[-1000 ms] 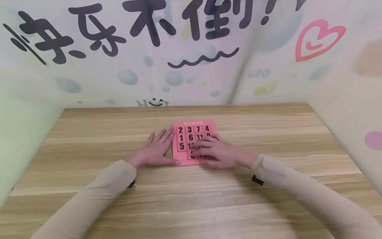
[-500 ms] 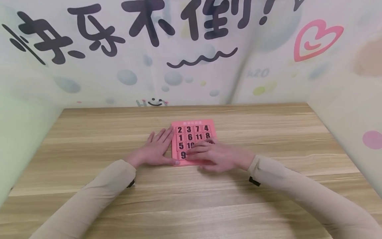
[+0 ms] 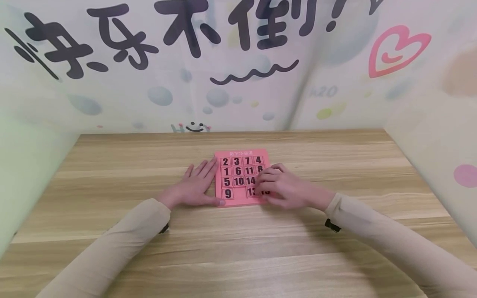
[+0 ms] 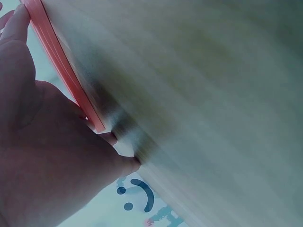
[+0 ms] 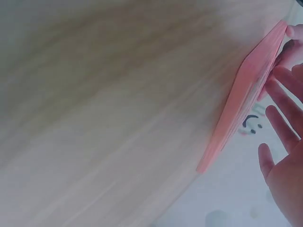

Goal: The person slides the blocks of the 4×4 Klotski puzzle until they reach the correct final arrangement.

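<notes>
A pink number slide puzzle (image 3: 238, 203) lies flat on the wooden table, its black-numbered tiles in four columns. The "9" tile (image 3: 227, 193) sits in the bottom-left slot, with a bare slot to its right and the "13" tile (image 3: 251, 191) beyond. My left hand (image 3: 195, 188) rests along the puzzle's left side, fingers straight and thumb on the near-left corner. Over the right-hand columns, my right hand (image 3: 288, 186) has its fingers slightly bent, covering part of several tiles. The right wrist view shows its fingers (image 5: 281, 125) spread beside the puzzle's edge (image 5: 232, 111).
The wooden table (image 3: 238, 256) runs up to a white wall (image 3: 130, 111) with large black characters and a pink heart (image 3: 398, 51). Side walls stand at the left and right. Dark bands (image 3: 332, 225) show below both sleeves.
The "9" tile has slid left into the bottom-left slot, leaving a gap beside it. My right hand moved left with it, then back right over the right columns. The left hand stays put.
</notes>
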The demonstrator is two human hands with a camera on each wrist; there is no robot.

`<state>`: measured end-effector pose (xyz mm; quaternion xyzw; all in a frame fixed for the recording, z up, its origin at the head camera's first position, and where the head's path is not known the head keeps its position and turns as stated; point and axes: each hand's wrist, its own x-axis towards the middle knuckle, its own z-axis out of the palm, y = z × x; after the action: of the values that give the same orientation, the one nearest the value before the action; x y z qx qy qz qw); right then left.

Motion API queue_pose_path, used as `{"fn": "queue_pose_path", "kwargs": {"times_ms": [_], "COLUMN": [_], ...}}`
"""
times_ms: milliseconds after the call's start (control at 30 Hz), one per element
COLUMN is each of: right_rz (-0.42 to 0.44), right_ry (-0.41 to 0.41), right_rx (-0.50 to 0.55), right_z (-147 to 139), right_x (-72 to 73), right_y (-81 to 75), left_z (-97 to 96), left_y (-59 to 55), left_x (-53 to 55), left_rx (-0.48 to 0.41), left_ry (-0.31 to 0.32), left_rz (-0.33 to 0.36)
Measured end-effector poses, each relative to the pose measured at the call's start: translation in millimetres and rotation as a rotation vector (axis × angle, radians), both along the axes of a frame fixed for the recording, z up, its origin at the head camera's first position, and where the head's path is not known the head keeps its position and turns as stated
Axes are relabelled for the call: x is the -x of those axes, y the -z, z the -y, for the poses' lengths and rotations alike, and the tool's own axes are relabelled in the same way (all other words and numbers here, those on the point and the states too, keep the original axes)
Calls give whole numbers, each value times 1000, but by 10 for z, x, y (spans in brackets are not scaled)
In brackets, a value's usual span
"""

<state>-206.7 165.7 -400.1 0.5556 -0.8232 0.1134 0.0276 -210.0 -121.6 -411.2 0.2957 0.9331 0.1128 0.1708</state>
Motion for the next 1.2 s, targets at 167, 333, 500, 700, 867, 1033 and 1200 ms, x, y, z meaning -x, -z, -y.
{"fn": "queue_pose_path", "kwargs": {"times_ms": [167,333,500,700,867,1033,1200], "right_rz": [-18,-26,-3,22,7,27,40], "right_ry": [-6,-20,-9,-12,67,132,104], "right_rx": [-15,-27,-98,-170,-105,-124,-104], "right_z": [-61,-42,16,67,47,-6,-33], "right_x": [20,7,-42,-88,-37,3,-17], "right_y": [24,27,18,41,75,98,96], "left_z": [4,2,4,-3,-1,0,-5], "left_y": [16,29,10,9,45,51,45], "left_x": [6,12,4,-1,9,11,9], "left_rx": [0,-5,-8,4,-4,-7,0], "left_ry": [1,8,3,-10,-5,-12,-11], "left_rz": [0,-2,5,7,5,7,1]}}
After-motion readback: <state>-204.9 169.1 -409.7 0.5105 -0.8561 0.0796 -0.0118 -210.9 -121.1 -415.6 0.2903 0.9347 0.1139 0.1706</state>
